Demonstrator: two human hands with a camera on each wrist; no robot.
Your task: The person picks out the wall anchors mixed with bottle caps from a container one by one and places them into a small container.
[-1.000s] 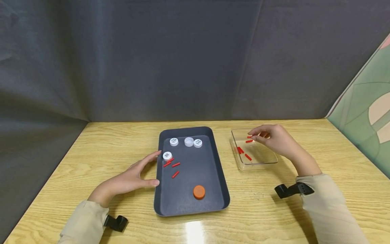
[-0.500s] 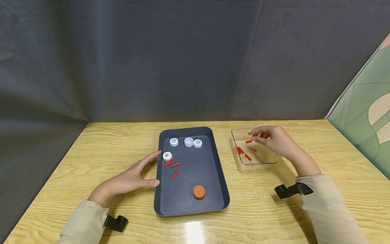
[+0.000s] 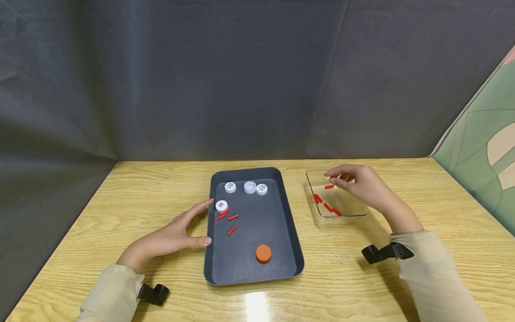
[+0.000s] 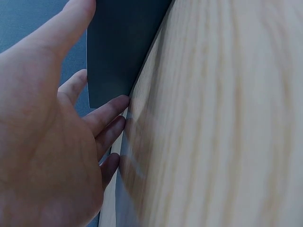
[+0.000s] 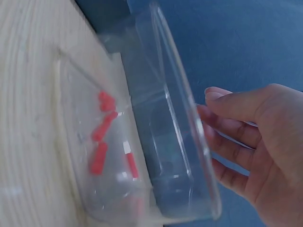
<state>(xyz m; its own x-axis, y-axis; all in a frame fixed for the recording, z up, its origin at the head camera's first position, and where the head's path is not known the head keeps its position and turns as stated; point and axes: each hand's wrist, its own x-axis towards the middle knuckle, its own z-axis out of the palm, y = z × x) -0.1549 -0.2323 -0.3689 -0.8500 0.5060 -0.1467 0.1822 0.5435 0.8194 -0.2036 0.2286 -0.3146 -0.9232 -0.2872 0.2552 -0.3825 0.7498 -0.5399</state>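
Shifted since the earlier frame: one red stick [image 3: 337, 212], now lying nearer the front wall of the clear box [image 3: 354, 215]; right hand [image 3: 364, 185], marginally leftward. Head view: wood-grain tabletop [image 3: 161, 192] bearing one dark tray [image 3: 277, 232], the box standing apart at its right. Box contents: several red sticks, loose. Tray contents: four tray sticks [image 3: 232, 230], grouped near a white cap [image 3: 221, 205] at the left wall; three far caps [image 3: 230, 187], also white, one upturned; one orange cap [image 3: 263, 253] at the near end. Right hand over the box, its grip seemingly released; left hand [image 3: 173, 237] with thumb and fingertips at the tray's left edge, grip unclosed. Handling, by judgement: sticks this slim are best pinched mid-length and let go low inside the rim, lest they bounce; light left-hand pressure should steady the tray. Markings: square code-like print on the left-wall cap, small print on two far caps, all illegible; no brand readable. Left wrist view: fingers extended beside the tray wall, nothing grasped; no lettering. Right wrist view: red sticks on the box floor; fingertips by the rim, contact uncertain, nothing visible between them.
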